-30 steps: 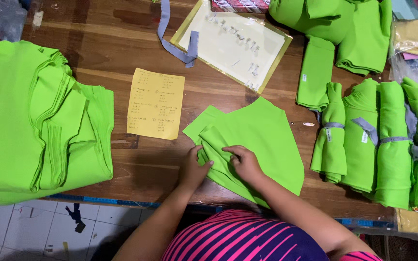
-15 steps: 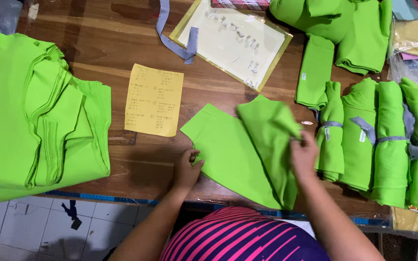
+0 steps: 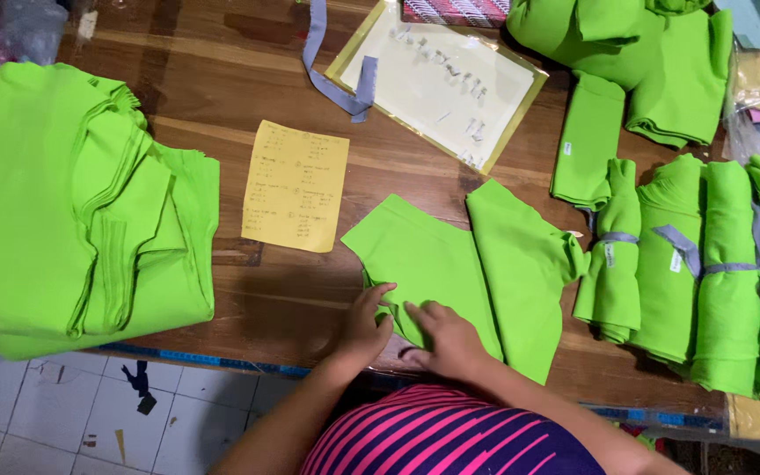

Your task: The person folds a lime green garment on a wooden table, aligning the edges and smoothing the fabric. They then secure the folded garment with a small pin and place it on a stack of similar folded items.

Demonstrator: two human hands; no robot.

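Left hand (image 3: 364, 324) and right hand (image 3: 447, 336), fingers flat and gripping nothing, press the near edge of bright green cut fabric pieces (image 3: 477, 264), smooth and overlapping, spread beyond the fingertips on the wooden table (image 3: 222, 88).

Bare brown wooden table (image 3: 222, 97) lies open around the yellow paper note (image 3: 296, 185); a tall stack of bright green cloth (image 3: 63, 202) blocks the left, tied green fabric rolls (image 3: 697, 273) crowd the right.
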